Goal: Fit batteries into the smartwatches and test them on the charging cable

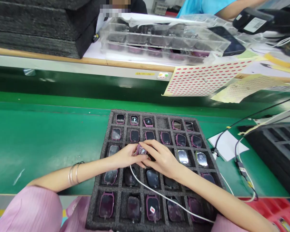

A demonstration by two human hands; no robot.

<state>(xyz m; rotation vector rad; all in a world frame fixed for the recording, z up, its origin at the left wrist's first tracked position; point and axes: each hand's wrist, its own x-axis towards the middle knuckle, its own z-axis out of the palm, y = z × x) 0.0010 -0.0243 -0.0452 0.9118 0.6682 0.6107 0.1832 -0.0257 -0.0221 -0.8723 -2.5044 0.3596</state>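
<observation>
Above the middle of a black foam tray [98, 193], both my hands hold one small purple smartwatch [141, 150] whose screen is lit. The fingers of my left hand [129, 156] pinch it from the left. My right hand [160, 158] closes on it from the right, its fingers over the watch's edge. A white cable [157, 191] runs from beneath my left hand toward the lower right; its end is hidden by the hands. Purple-framed watch bodies lie in the tray's compartments around my hands, one with a red arrow sticker [152, 210].
The tray rests on a green table [50, 138]. To the right are a white paper pad [228, 145], black cables with connectors [241, 169] and another black foam tray [275, 151]. A raised shelf [82, 64] behind carries clear plastic trays [164, 38] and black foam blocks [38, 29].
</observation>
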